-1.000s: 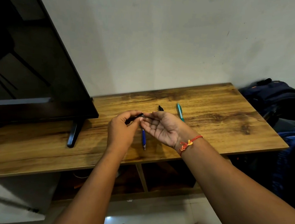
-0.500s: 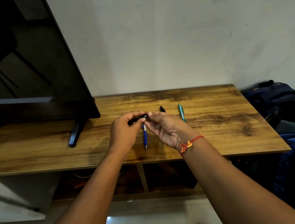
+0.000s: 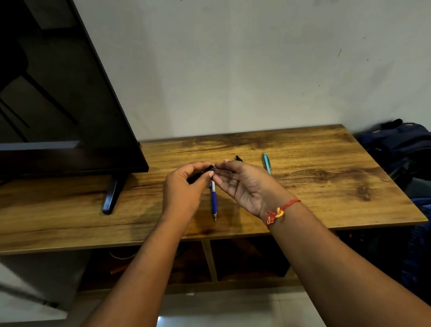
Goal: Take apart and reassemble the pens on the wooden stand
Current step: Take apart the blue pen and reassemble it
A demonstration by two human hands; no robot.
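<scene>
My left hand (image 3: 184,189) is closed around a black pen (image 3: 211,168), whose tip pokes out between thumb and forefinger. My right hand (image 3: 246,186), palm turned up and wearing a red thread at the wrist, pinches that tip with its fingertips. Below the hands a blue and white pen (image 3: 213,200) lies on the wooden stand (image 3: 324,177), point toward me. A black pen piece (image 3: 238,158) and a teal pen (image 3: 266,162) lie just behind my right hand, partly hidden by it.
A black television (image 3: 55,94) stands on the left of the stand, its foot (image 3: 112,194) close to my left hand. Dark bags (image 3: 406,150) sit past the stand's right end. Open shelves lie under the top; a wall rises behind.
My right hand's fingers closed onto the black pen's tip in my left hand. Both hands stayed above the blue pen; the view shifted slightly.
</scene>
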